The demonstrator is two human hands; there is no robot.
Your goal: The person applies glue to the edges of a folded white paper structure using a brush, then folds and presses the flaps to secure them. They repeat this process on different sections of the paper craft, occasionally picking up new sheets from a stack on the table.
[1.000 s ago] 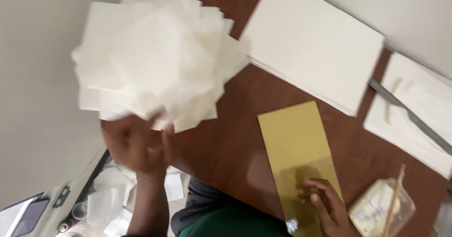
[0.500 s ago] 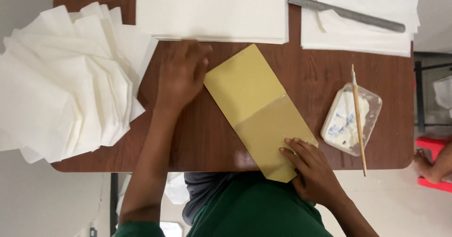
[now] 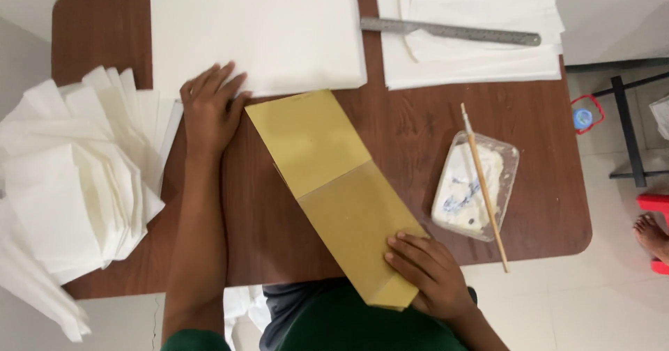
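A long yellow-brown folded paper piece lies slantwise on the brown table. My right hand presses its near end flat with the fingers at the table's front edge. My left hand lies flat, fingers spread, on the table at the paper's far left corner, its fingertips touching the edge of a large white sheet. Neither hand grips anything.
A fanned pile of white paper pieces overhangs the table's left side. At the back right a metal ruler lies on more white sheets. A clear tray of white paste with a brush stands right of the paper. A person's foot shows far right.
The white paper pile went from my raised left hand down to the table's left side. My left hand then came to the yellow paper's far corner. My right hand stayed on its near end.
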